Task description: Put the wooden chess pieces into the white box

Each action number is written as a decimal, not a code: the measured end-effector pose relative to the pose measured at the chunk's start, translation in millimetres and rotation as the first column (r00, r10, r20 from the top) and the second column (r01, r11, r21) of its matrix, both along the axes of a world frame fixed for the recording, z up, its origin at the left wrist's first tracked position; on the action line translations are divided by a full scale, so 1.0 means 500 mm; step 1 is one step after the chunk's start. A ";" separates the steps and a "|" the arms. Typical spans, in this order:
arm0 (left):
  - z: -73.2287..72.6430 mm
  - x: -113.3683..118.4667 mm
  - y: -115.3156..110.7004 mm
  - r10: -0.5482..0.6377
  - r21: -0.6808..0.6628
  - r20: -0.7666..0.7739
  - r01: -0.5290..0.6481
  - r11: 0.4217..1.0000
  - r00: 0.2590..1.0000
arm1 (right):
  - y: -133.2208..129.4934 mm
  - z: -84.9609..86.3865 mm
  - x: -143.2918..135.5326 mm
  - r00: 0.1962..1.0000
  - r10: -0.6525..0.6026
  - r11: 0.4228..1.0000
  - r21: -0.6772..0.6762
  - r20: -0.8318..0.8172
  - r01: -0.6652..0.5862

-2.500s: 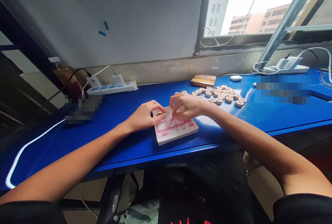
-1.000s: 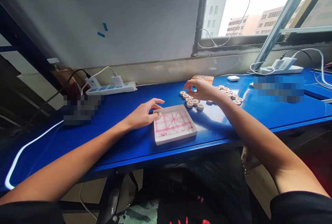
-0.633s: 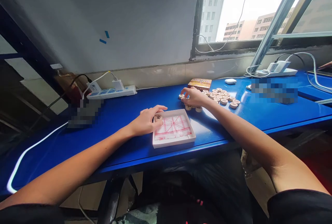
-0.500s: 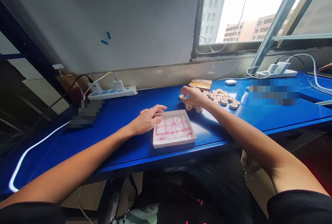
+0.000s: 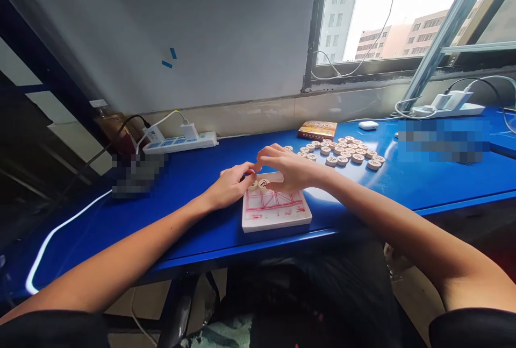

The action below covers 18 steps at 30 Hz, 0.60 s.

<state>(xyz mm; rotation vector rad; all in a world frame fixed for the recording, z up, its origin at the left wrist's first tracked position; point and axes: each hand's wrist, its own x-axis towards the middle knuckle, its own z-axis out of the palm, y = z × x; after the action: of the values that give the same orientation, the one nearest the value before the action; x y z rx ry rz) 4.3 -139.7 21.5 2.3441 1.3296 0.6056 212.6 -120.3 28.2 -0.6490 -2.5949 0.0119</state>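
Observation:
A shallow white box with red grid lines drawn on its inside floor lies near the table's front edge. Two round Chinese chess pieces are in its far left corner: a left piece and a right piece. My left hand grips that corner, thumb over the rim by the left piece, fingers curled outside. Above the far side of the box arches my right hand, fingers and thumb apart. Its thumb is close to the right piece; its fingertips meet those of my left hand.
Several loose chess pieces lie spread behind and right of the box. Behind them sits a yellow-brown carton, with a small white case to its right. Power strips stand at left and right along the wall.
My right hand has come from the loose pieces back to the box. Two pieces now show in the box corner. My left fingers have curled in, and the camera view has shifted slightly.

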 end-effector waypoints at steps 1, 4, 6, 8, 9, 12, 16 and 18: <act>-0.001 0.000 0.001 0.003 0.005 -0.001 -0.003 1.000 1.000 | 0.004 -0.001 0.003 1.000 -0.013 1.000 0.003 0.009 0.013; -0.003 0.000 0.002 -0.004 0.010 0.002 0.004 1.000 1.000 | 0.010 -0.003 0.008 0.999 -0.036 0.999 0.002 0.019 0.036; -0.003 0.001 0.002 -0.013 0.015 -0.007 0.014 1.000 1.000 | 0.009 -0.003 0.007 0.999 -0.040 0.999 -0.006 0.022 0.041; -0.002 0.001 0.000 -0.011 0.028 -0.024 0.012 1.000 1.000 | 0.007 0.000 0.006 0.999 -0.039 0.999 -0.017 0.026 0.040; -0.002 0.001 -0.001 -0.007 0.034 -0.034 0.008 0.999 0.999 | 0.008 0.003 0.007 0.999 -0.036 0.999 -0.025 0.026 0.037; 0.000 0.002 -0.006 -0.003 0.047 -0.066 0.006 0.999 0.998 | 0.023 0.013 0.023 0.998 -0.053 0.998 -0.046 -0.026 0.052; -0.003 0.000 -0.005 -0.017 0.083 -0.109 0.026 0.996 0.994 | 0.061 0.021 0.077 0.949 -0.287 0.956 -0.100 -0.127 0.276; -0.002 -0.001 -0.003 -0.011 0.097 -0.146 0.026 0.995 0.989 | 0.076 0.019 0.103 0.924 -0.379 0.917 -0.154 -0.045 0.369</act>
<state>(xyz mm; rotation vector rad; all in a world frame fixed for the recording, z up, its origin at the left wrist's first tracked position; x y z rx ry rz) 3.7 -141.0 20.3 2.5202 1.3668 0.5144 264.3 -82.1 37.8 -1.1674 -2.3727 0.0991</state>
